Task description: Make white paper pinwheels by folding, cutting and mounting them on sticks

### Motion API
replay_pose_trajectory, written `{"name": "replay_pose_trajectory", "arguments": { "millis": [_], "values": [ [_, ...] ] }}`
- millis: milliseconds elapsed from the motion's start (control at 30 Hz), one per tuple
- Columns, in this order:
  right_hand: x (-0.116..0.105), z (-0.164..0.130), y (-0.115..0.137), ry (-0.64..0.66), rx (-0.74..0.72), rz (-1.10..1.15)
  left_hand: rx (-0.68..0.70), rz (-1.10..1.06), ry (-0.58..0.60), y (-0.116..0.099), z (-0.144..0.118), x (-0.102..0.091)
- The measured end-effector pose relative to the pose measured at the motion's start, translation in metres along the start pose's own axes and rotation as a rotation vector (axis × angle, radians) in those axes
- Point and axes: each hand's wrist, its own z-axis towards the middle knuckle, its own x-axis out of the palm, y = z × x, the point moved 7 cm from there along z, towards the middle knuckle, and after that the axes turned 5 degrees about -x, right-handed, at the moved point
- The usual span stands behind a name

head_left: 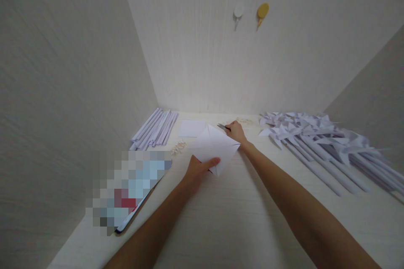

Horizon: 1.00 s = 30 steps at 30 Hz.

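- Now, centre frame, the left hand [198, 171] pinches the white paper square [208, 146] near its lower corner, thumb on top, seemingly to leave the slit corners free.
- Just beyond, the right hand [235, 130] grips a grey-bladed tool [222, 126], tip pointing left; scissors perhaps, too small to be sure.
- Smooth paper tubes [154, 130] lie bundled mid-left, presumably within easy reach; crisp, pointed pinwheels [298, 128] heap up at right.

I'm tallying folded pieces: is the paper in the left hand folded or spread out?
Spread out: the paper shows its broad, four-cornered face in the left hand, with no corner turned in to the middle.
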Motion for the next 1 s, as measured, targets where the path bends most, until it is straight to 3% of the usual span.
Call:
{"name": "replay_pose_trajectory", "arguments": {
  "millis": [267,467,600,733,800,933,1000],
  "values": [
    [-0.006,-0.011,0.014,-0.003,0.031,-0.194,0.037,-0.008,0.066,-0.002,0.000,0.005],
    [-0.019,-0.018,0.024,-0.072,0.014,-0.190,0.033,-0.014,-0.001,-0.003,0.001,0.000],
    [-0.039,-0.036,0.030,-0.248,-0.012,0.020,0.044,-0.027,-0.045,-0.005,0.002,-0.005],
    [-0.051,-0.081,0.028,-0.370,0.164,0.516,0.060,-0.033,-0.063,-0.006,0.001,-0.005],
    [-0.050,-0.106,0.036,-0.323,0.201,0.693,0.069,-0.023,-0.070,-0.006,0.000,-0.005],
    [-0.045,-0.139,0.073,-0.086,-0.019,0.820,0.076,0.010,-0.053,-0.006,-0.003,-0.003],
    [-0.045,-0.147,0.085,-0.058,-0.136,0.766,0.081,0.021,-0.004,-0.007,-0.005,0.001]
  ]
}}
